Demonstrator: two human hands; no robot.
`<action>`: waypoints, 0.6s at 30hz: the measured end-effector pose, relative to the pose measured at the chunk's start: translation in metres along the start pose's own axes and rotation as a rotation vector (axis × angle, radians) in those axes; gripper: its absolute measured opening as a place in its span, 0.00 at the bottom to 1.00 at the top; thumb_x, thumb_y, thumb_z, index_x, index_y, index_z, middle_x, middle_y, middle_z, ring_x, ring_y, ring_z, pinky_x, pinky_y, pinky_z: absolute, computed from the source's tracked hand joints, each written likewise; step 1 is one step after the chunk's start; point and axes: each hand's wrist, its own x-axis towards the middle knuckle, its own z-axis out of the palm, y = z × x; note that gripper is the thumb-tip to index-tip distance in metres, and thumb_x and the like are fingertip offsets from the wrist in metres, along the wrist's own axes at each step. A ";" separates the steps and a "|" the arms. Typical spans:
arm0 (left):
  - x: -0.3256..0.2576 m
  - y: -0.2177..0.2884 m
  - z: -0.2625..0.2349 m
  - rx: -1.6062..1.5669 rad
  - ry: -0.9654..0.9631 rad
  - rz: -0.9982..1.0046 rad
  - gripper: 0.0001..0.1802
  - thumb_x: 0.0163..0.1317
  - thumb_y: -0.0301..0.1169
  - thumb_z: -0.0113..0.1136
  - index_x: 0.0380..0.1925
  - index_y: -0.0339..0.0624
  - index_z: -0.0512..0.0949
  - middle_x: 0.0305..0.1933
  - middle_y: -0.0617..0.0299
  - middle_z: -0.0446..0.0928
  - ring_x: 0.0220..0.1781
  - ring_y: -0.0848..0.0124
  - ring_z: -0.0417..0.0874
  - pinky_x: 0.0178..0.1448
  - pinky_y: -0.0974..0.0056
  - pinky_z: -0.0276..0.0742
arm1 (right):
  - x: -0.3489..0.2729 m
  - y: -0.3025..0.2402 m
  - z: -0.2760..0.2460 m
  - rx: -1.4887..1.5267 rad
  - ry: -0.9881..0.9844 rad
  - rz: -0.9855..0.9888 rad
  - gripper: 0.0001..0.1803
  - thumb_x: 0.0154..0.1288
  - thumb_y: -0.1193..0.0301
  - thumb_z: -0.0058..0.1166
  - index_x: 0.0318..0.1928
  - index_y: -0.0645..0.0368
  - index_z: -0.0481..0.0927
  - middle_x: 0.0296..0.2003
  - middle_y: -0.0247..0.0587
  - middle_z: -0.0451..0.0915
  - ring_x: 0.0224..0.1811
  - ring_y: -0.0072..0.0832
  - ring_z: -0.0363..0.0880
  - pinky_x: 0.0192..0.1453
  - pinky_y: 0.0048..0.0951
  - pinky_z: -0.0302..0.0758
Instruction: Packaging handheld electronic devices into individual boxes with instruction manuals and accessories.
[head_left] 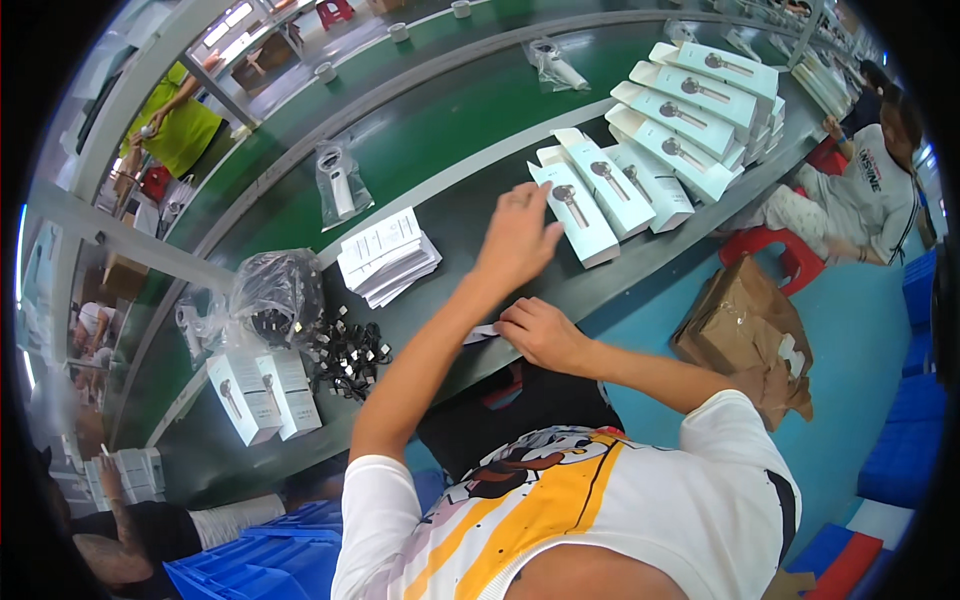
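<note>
Box [578, 212], a long white carton with a grey gadget pictured on it, is lying on the dark bench right past the left hand [517, 238], basically touching the fingertips. Its long axis is running away from the fingers, slanting up-left to down-right. The left fingers are stretched out and loosely together, gripping nothing. So the left hand is clearly the nearer one. The right hand [540, 332] is sitting lower down, closer to the body, fingers curled and pinching a small white slip [482, 331] against the bench edge. 2 more boxes [630, 185] are lying just beyond the first, same slant, and leaflets [385, 258] are stacked off to the left.
</note>
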 end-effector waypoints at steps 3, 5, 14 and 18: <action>0.017 0.029 0.038 -0.016 -0.066 -0.207 0.43 0.55 0.50 0.63 0.61 0.28 0.63 0.64 0.35 0.63 0.65 0.39 0.63 0.66 0.45 0.64 | -0.004 -0.003 0.009 -0.013 -0.013 0.046 0.11 0.53 0.77 0.57 0.39 0.63 0.78 0.40 0.46 0.77 0.46 0.45 0.76 0.51 0.42 0.75; 0.029 0.048 0.044 0.073 -0.272 -0.368 0.55 0.51 0.62 0.61 0.65 0.27 0.58 0.70 0.33 0.52 0.70 0.33 0.52 0.66 0.34 0.58 | -0.005 -0.007 0.010 0.012 0.117 -0.001 0.13 0.52 0.76 0.58 0.40 0.64 0.78 0.42 0.49 0.77 0.49 0.50 0.75 0.55 0.45 0.73; 0.009 0.025 0.010 0.069 -0.300 -0.459 0.47 0.48 0.39 0.63 0.68 0.36 0.55 0.70 0.25 0.49 0.58 0.35 0.71 0.58 0.47 0.74 | -0.006 -0.002 0.013 0.023 0.060 -0.019 0.15 0.52 0.74 0.56 0.43 0.63 0.77 0.44 0.47 0.74 0.46 0.45 0.73 0.51 0.42 0.73; -0.030 0.017 -0.029 0.172 -0.248 -0.380 0.42 0.50 0.36 0.60 0.67 0.41 0.58 0.69 0.26 0.53 0.59 0.36 0.71 0.64 0.48 0.69 | -0.011 0.000 0.008 0.048 0.001 0.002 0.13 0.49 0.77 0.56 0.39 0.62 0.77 0.38 0.44 0.73 0.42 0.41 0.72 0.47 0.35 0.75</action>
